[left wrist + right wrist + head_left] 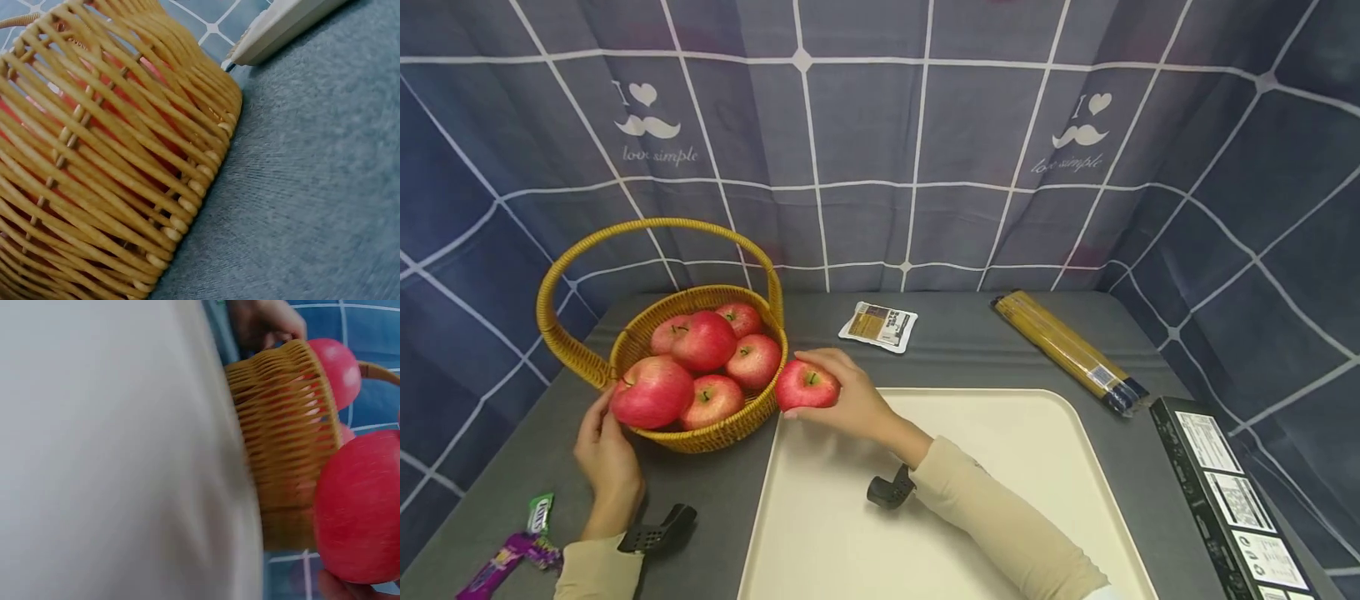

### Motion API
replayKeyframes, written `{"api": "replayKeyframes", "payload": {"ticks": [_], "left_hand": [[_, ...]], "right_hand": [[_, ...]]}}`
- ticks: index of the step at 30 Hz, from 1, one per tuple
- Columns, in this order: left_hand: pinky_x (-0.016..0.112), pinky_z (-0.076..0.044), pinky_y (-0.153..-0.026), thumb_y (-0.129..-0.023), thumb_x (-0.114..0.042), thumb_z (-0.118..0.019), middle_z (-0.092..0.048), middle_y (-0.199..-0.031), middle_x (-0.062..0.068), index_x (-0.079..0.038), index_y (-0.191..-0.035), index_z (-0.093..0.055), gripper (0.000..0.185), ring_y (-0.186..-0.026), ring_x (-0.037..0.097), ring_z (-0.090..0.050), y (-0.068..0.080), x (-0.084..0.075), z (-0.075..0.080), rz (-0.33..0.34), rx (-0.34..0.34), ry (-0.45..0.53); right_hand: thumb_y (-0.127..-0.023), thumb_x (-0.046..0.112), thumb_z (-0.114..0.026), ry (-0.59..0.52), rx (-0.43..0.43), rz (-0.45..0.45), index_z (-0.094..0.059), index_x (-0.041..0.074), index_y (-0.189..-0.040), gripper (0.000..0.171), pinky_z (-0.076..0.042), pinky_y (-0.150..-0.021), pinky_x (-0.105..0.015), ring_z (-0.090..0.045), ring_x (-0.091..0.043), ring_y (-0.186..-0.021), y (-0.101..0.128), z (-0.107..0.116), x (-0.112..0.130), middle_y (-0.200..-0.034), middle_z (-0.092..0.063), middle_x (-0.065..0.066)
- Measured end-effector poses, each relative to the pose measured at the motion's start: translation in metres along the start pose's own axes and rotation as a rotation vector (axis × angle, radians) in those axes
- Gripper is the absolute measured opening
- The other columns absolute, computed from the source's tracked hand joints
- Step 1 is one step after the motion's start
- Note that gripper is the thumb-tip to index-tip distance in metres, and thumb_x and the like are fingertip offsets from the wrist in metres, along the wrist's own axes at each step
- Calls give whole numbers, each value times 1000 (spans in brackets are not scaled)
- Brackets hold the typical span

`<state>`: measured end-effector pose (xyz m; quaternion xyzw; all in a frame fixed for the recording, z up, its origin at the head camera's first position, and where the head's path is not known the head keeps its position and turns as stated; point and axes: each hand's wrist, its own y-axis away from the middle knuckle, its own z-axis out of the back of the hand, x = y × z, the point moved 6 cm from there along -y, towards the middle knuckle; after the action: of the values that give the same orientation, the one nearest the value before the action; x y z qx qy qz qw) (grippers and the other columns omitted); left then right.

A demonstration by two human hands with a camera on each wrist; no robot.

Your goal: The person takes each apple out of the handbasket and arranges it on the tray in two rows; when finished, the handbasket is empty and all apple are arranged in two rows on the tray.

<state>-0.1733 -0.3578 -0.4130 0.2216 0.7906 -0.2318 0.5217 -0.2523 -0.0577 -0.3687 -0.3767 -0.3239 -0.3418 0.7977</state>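
My right hand holds a red apple between thumb and fingers, just right of the basket's rim and over the tray's far left corner. A yellow woven basket with a tall arched handle holds several red apples. One apple sits high at its front left rim. There my left hand grips the rim near the handle's foot. In the right wrist view the held apple appears large, with the left hand at the basket's far side. The basket's woven wall fills much of the left wrist view.
A cream tray lies under my right forearm. Behind it is a small white-and-brown packet. A long yellow packet and a black box lie right. Wrapped snacks lie front left. A grid-patterned curtain hangs behind.
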Motion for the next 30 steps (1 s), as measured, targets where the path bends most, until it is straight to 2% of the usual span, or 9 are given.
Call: {"api": "replayKeyframes", "payload": {"ticks": [6, 12, 14, 17, 19, 22, 25, 30], "left_hand": [[12, -46, -67, -88, -5, -54, -65, -94, -4, -4, -106, -66, 21, -82, 5, -58, 4, 3, 0, 9, -38, 163], [15, -47, -61, -88, 2, -49, -63, -90, 3, 0, -105, -64, 23, -72, 8, -59, 3, 7, 0, 69, -11, 336], [15, -47, -60, -88, 3, -47, -62, -88, 3, 1, -104, -64, 24, -70, 8, -59, 4, 7, 1, 72, -13, 357], [15, -45, -57, -88, 4, -45, -61, -87, 3, 0, -104, -65, 25, -67, 7, -57, 6, 8, 2, 60, -20, 334], [14, -44, -56, -88, 4, -44, -61, -87, 2, 0, -104, -65, 26, -66, 6, -56, 8, 8, 2, 57, -18, 312], [14, -44, -57, -89, 4, -43, -61, -88, 3, 1, -106, -64, 27, -68, 7, -56, 8, 7, 1, 37, -12, 304], [15, -44, -56, -89, 5, -42, -61, -87, 4, 2, -105, -64, 27, -67, 7, -55, 7, 5, 0, 29, -9, 334], [15, -43, -55, -88, 3, -44, -62, -87, 3, 1, -105, -64, 26, -65, 7, -56, 5, 5, 2, 39, -13, 323]], "right_hand": [[-66, 34, -79, 67, 85, -70, -49, 23, -129, 70, -43, -90, -29, -52, -11, -108, 14, 1, -25, -124, -49, 3], [-71, 41, -74, 112, 161, -89, -42, 25, -134, 73, -42, -91, -27, -52, -11, -108, 15, -13, -29, -127, -45, 0], [-73, 44, -71, 152, 195, -93, -38, 26, -136, 73, -41, -93, -28, -50, -12, -111, 15, -17, -28, -129, -43, 0], [-74, 52, -66, 238, 236, -117, -31, 27, -140, 79, -41, -95, -31, -46, -14, -117, 16, -20, -27, -133, -40, 0], [-73, 56, -65, 278, 229, -129, -28, 28, -141, 82, -41, -95, -33, -44, -15, -118, 13, -18, -22, -133, -40, -1], [-73, 57, -65, 246, 181, -120, -31, 26, -140, 82, -41, -95, -34, -43, -14, -118, -1, -14, -2, -134, -38, 0], [-75, 52, -66, 163, 155, -39, -34, 25, -138, 76, -38, -99, -31, -39, -9, -122, -21, -22, 34, -135, -36, 4], [-74, 49, -68, 149, 251, 104, -29, 31, -140, 79, -34, -101, -23, -28, -1, -128, -54, -68, 91, -140, -32, 12]]}}
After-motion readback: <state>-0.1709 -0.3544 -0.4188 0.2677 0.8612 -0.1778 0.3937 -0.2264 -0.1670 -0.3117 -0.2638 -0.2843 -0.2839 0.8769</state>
